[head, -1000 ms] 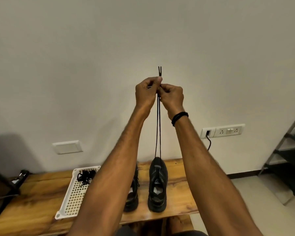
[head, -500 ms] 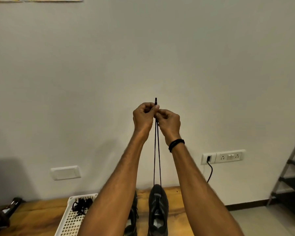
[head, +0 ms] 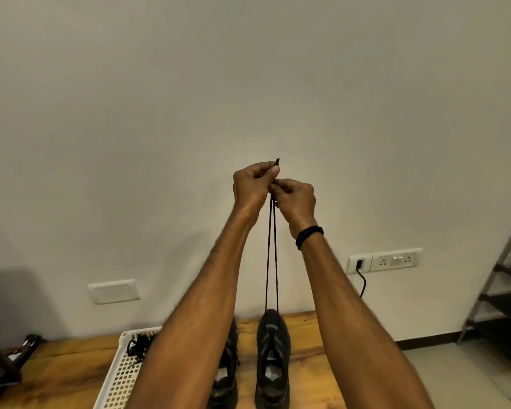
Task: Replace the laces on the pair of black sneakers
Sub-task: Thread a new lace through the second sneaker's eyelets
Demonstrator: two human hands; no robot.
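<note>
Two bare forearms rise from the bottom edge toward mid-frame.

Left hand (head: 252,187): fingers curled, thumb and forefinger pinching the thin black shoelace (head: 272,261) near its ends. The tips poke up just above the thumb.

Right hand (head: 295,199): just right of and slightly below the left hand, touching it. Its fingers are curled and pinch the same lace. A black band (head: 309,236) sits on that wrist.

The lace hangs as two near-parallel, taut strands, straight down between the forearms to the black sneaker (head: 273,361) at bottom centre. They meet it near its toe end, which points at the wall.

This sneaker stands upright on the wooden plank surface (head: 322,364). The second black sneaker (head: 227,370) is just left of it, largely hidden behind the left forearm.

A white perforated plastic tray (head: 121,376) lies on the surface at lower left, near the hidden sneaker. In its far end is a loose bundle of black laces (head: 139,345).

Behind is a plain off-white wall (head: 248,84). There is a blank white plate (head: 114,291) low on the left and a white socket strip (head: 384,261) on the right, with a black plug and cord. A grey tiered shelf rack (head: 502,305) stands on the floor at the right edge.
</note>
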